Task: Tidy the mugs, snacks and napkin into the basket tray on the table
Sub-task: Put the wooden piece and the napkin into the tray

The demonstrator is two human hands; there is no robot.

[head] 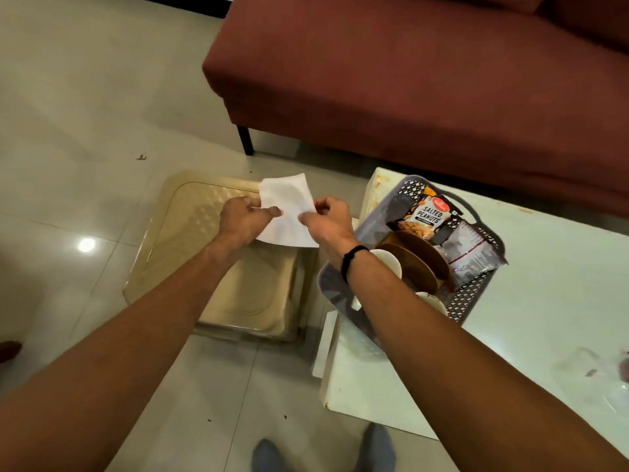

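Observation:
Both hands hold a white paper napkin (287,212) in the air above a beige plastic stool, left of the table. My left hand (243,218) pinches its left edge and my right hand (328,221) pinches its right edge. To the right, a grey perforated basket tray (476,294) stands on the white table (551,287). Inside it lie a salted peanuts packet (425,216), a second silvery snack packet (471,253), brown saucers (413,264) and two white mugs (388,262), partly hidden behind my right forearm.
A translucent beige stool (190,240) sits on the tiled floor below the napkin. A maroon sofa (408,80) runs along the back. My feet in grey socks (377,447) show at the bottom. A clear item lies at the table's right edge (616,393).

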